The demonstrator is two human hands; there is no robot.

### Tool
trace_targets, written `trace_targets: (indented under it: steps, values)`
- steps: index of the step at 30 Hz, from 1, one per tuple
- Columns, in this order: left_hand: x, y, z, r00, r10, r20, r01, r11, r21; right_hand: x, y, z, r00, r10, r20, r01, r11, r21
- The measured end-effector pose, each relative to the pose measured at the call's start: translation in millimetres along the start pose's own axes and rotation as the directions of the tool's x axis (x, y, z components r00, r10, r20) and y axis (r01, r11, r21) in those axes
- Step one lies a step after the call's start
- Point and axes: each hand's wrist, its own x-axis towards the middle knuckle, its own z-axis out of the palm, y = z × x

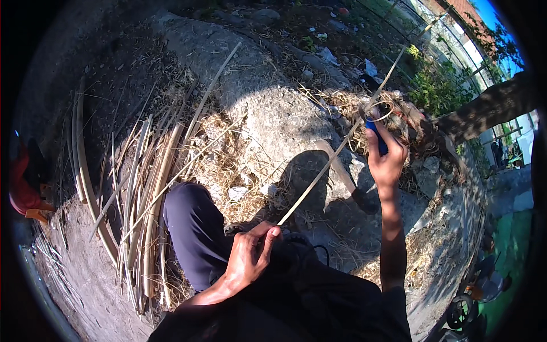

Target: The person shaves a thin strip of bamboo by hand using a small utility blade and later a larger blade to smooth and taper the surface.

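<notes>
A long, thin bamboo strip (319, 175) runs slantwise from my lap up to the far right. My left hand (248, 257) pinches its near end between thumb and fingers, above my dark clothing. Farther out on the right, my right hand (388, 161) is closed around the blue handle of a knife (377, 135). The knife meets the strip, though its blade is partly hidden and dark. A thin curled shaving (390, 108) loops beside the strip there. On the ground under the strip lies a flat, blade-like piece (338, 166), one end in shadow.
Many cut bamboo strips (149, 205) lie in a loose heap left of my knee. Pale shavings (233, 159) cover the ground around a large rock (259, 114). A tree trunk (490, 108) leans at the right. A red object (25, 179) stands at the far left.
</notes>
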Motion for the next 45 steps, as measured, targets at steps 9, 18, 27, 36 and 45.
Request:
trace_targets:
  steps: [9, 18, 27, 36, 45]
  values:
    - [-27.5, -25.8, -37.8, 0.993, -0.117, 0.020, 0.113, 0.983, 0.147, 25.3, 195.5, -29.6, 0.964, 0.191, -0.185, -0.232, 0.943, -0.237]
    - [5.1, -22.4, -39.5, 0.992, -0.093, 0.084, 0.098, 0.993, -0.062, -51.9, 189.1, -42.4, 0.508, 0.560, 0.654, -0.259, 0.824, -0.505]
    - [22.2, 3.6, -30.6, 0.945, -0.073, 0.319, 0.198, 0.904, -0.378, -19.4, -2.3, -33.9, 0.913, 0.294, 0.281, -0.303, 0.953, -0.013]
    - [22.9, 0.2, -9.1, 0.990, -0.052, 0.130, 0.096, 0.927, -0.364, -36.4, -82.6, -9.9, 0.886, 0.244, 0.393, -0.427, 0.758, 0.492]
    - [20.0, 10.1, -10.3, 0.999, -0.007, 0.031, 0.014, 0.972, -0.236, -57.3, -91.1, -9.5, 0.882, -0.154, 0.445, 0.022, 0.958, 0.286]
